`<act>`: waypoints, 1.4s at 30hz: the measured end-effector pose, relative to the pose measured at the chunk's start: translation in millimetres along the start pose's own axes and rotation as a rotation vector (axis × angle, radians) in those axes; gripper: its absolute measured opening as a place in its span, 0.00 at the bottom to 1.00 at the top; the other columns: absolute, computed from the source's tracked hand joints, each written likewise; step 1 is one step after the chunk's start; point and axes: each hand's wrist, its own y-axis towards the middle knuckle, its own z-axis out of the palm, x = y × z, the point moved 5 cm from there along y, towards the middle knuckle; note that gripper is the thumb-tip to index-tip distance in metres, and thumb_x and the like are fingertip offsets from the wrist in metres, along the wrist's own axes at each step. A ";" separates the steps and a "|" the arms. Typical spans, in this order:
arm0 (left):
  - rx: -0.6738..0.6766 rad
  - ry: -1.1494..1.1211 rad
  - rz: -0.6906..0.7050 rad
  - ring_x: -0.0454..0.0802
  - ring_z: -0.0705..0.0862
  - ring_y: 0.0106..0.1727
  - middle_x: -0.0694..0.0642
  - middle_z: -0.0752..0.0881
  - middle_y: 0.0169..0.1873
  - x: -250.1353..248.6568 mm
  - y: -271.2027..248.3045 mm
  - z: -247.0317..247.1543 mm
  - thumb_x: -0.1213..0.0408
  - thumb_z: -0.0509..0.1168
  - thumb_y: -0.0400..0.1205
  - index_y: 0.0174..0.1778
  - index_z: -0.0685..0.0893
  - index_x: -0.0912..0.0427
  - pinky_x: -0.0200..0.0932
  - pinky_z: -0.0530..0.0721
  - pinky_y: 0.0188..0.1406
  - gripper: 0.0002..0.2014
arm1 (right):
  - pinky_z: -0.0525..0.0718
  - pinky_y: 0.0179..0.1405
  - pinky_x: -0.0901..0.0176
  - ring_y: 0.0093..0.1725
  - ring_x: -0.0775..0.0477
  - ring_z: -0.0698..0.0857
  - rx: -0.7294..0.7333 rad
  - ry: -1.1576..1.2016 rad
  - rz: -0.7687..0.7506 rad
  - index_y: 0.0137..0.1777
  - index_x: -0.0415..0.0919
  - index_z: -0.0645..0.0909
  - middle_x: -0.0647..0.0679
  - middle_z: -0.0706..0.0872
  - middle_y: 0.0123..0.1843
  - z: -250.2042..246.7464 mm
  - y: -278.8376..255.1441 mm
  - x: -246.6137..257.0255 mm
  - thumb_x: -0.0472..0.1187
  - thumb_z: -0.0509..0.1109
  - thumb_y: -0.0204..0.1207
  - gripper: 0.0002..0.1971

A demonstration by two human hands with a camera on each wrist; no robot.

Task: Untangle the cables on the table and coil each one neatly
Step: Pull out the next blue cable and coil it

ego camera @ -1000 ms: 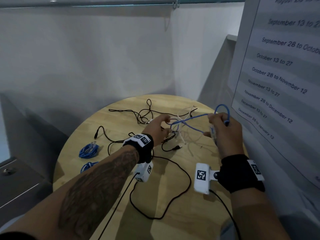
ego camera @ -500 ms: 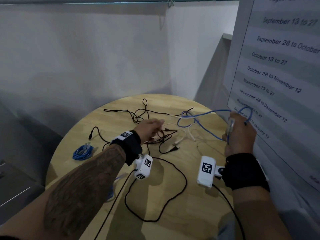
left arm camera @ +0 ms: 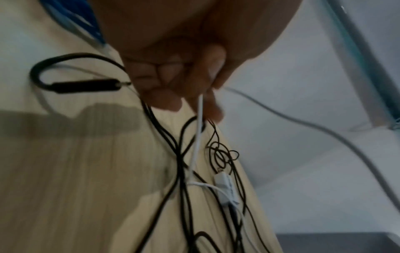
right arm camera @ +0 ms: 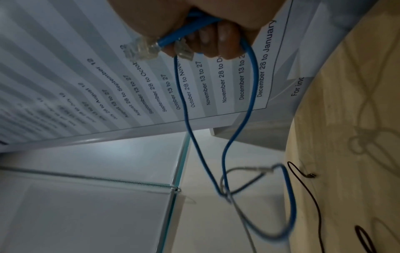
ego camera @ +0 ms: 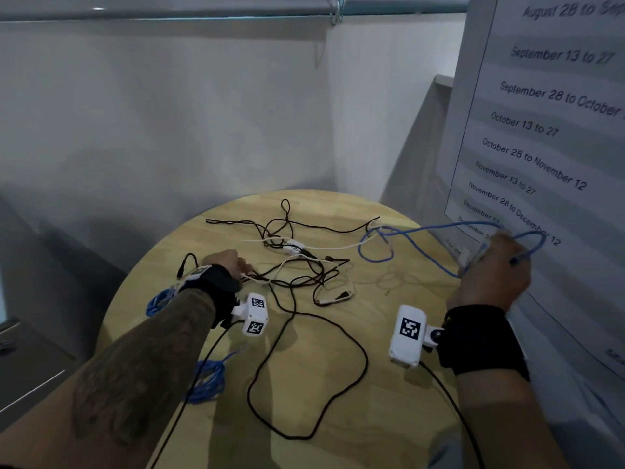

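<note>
At the right edge of the round wooden counter, a thin blue network cable with clear plugs hangs in the air, gripped in the right hand, its far loop snagged on a thin white cable. Middle of the counter, tangled thin black cables lie; the left hand pinches white and black strands. Two coiled blue cables lie beside the left forearm. A printed date sheet hangs behind.

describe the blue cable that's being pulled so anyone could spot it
Start at the round wooden table and look to its right edge, by the dated wall sheet. The right hand grips the loose blue cable, unlike the two coiled blue ones at left.
</note>
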 end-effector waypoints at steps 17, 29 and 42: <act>0.514 0.203 0.475 0.56 0.81 0.49 0.54 0.82 0.48 -52.4 -130.9 171.7 0.49 0.77 0.72 0.55 0.77 0.58 0.48 0.76 0.44 0.24 | 0.58 0.13 0.69 0.16 0.56 0.62 0.534 0.180 0.396 0.33 0.44 0.71 0.54 0.65 0.21 43.1 -54.9 -15.3 0.37 0.63 0.82 0.14; 0.894 -0.470 -0.057 0.51 0.82 0.28 0.52 0.82 0.24 -31.5 -133.1 184.1 0.39 0.56 0.84 0.40 0.76 0.53 0.48 0.77 0.43 0.20 | 0.57 0.11 0.67 0.14 0.56 0.59 0.500 0.408 0.632 0.33 0.46 0.70 0.54 0.61 0.19 35.9 -38.4 -24.3 0.43 0.67 0.67 0.08; 0.000 -0.269 0.006 0.51 0.70 0.24 0.56 0.72 0.29 -16.1 -14.5 35.3 0.60 0.57 0.85 0.45 0.76 0.58 0.40 0.71 0.21 0.07 | 0.62 0.20 0.64 0.22 0.51 0.68 -0.117 0.100 0.425 0.38 0.47 0.74 0.51 0.71 0.28 -12.4 10.5 -32.6 0.50 0.72 0.73 0.11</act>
